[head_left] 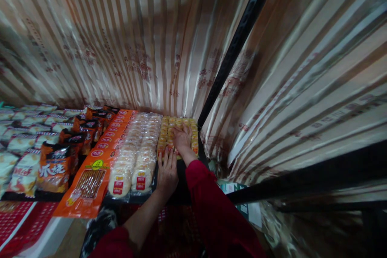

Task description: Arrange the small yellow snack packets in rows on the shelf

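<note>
Small yellow snack packets (165,129) stand in close rows at the right end of a black shelf (181,181). My right hand (182,140) rests over the middle of these rows, fingers stretched forward and slightly spread. At their front edge lies my left hand (167,173), its extended fingertips touching the nearest packets. Neither hand visibly grips anything. Directly left of the yellow packets are two rows of clear-wrapped round pastries (140,169) with red labels. What is under my palms is hidden.
Orange flat snack packs (90,181) overlap in a row, their front one jutting past the shelf edge. Orange-black bags (54,169) and white bags (26,173) fill the left. A black upright post (229,64) stands at the right corner, before striped sheeting (145,40). Below is a red crate (18,225).
</note>
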A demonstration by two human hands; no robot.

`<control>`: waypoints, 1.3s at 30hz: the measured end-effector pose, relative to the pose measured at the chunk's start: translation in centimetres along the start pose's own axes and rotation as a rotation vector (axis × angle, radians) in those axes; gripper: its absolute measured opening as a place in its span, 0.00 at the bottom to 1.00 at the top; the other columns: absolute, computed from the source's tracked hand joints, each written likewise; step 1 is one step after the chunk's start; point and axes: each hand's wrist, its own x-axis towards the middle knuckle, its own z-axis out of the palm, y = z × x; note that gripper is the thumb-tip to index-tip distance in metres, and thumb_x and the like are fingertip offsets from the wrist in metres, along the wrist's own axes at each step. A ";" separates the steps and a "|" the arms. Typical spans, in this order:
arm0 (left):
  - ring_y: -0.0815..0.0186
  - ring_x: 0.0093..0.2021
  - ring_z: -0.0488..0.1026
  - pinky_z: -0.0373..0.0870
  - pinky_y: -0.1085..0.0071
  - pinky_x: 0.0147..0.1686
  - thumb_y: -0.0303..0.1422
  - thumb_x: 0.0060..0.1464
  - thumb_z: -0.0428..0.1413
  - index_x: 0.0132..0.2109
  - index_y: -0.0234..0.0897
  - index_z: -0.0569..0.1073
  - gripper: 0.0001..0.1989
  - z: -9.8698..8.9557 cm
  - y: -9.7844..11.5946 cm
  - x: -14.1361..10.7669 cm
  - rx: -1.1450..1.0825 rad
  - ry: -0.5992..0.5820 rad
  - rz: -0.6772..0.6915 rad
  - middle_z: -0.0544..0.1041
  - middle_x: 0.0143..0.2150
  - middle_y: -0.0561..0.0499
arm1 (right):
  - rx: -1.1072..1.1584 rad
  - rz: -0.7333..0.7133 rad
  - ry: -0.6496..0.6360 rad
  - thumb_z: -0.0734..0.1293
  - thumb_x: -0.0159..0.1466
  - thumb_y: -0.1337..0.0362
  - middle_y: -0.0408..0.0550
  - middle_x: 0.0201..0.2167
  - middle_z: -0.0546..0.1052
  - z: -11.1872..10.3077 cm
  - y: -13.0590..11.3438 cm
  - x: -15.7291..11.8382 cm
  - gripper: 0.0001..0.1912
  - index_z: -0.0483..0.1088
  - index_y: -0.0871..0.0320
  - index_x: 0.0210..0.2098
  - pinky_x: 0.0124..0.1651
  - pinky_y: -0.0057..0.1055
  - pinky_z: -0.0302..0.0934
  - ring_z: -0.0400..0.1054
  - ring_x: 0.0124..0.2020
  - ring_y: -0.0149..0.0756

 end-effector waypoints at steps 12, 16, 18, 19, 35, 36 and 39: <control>0.54 0.67 0.44 0.42 0.46 0.63 0.22 0.50 0.44 0.61 0.27 0.59 0.28 0.1 0.0 -0.1 0.005 -0.006 -0.006 0.60 0.63 0.39 | 0.036 -0.009 0.067 0.60 0.59 0.72 0.45 0.50 0.74 -0.1 0.0 0.4 0.18 0.72 0.53 0.45 0.62 0.42 0.34 0.53 0.59 0.39; 0.53 0.67 0.44 0.42 0.45 0.62 0.23 0.50 0.45 0.61 0.27 0.58 0.29 0.3 -0.1 -0.2 0.006 -0.005 0.010 0.59 0.63 0.38 | 0.012 0.005 0.076 0.59 0.61 0.68 0.49 0.50 0.72 -0.9 -0.5 0.7 0.18 0.70 0.56 0.49 0.60 0.40 0.40 0.54 0.58 0.41; 0.53 0.66 0.45 0.43 0.45 0.62 0.23 0.49 0.45 0.61 0.27 0.59 0.29 0.4 -0.1 -0.3 0.008 -0.009 0.011 0.60 0.63 0.38 | -0.020 0.026 0.072 0.60 0.61 0.65 0.51 0.50 0.72 -1.1 -0.8 0.9 0.18 0.68 0.56 0.51 0.58 0.41 0.42 0.53 0.57 0.44; 0.53 0.66 0.45 0.43 0.45 0.62 0.23 0.49 0.45 0.61 0.27 0.59 0.29 0.4 -0.1 -0.3 0.009 -0.013 0.007 0.60 0.63 0.38 | -0.036 0.041 0.071 0.60 0.61 0.64 0.52 0.51 0.71 -1.2 -0.8 1.0 0.19 0.68 0.56 0.52 0.57 0.41 0.43 0.53 0.57 0.45; 0.53 0.66 0.48 0.43 0.46 0.62 0.22 0.49 0.46 0.61 0.30 0.59 0.30 0.4 0.0 -0.1 0.038 -0.030 -0.008 0.61 0.63 0.39 | -0.077 0.024 -0.056 0.59 0.61 0.61 0.51 0.47 0.74 -1.5 -0.8 2.5 0.21 0.66 0.54 0.54 0.52 0.42 0.48 0.55 0.55 0.47; 0.53 0.66 0.48 0.43 0.46 0.62 0.22 0.49 0.46 0.61 0.30 0.59 0.30 0.4 0.0 -0.1 0.041 -0.030 -0.010 0.61 0.63 0.39 | -0.071 0.035 -0.056 0.59 0.61 0.61 0.50 0.47 0.74 -1.3 -0.8 2.5 0.21 0.66 0.54 0.54 0.52 0.42 0.48 0.55 0.55 0.47; 0.53 0.66 0.48 0.43 0.46 0.62 0.22 0.49 0.45 0.61 0.30 0.59 0.29 0.3 0.1 0.0 0.046 -0.029 -0.015 0.60 0.63 0.40 | -0.055 0.050 -0.063 0.59 0.61 0.62 0.49 0.45 0.75 -0.9 -0.6 2.6 0.21 0.66 0.52 0.54 0.52 0.41 0.48 0.55 0.54 0.47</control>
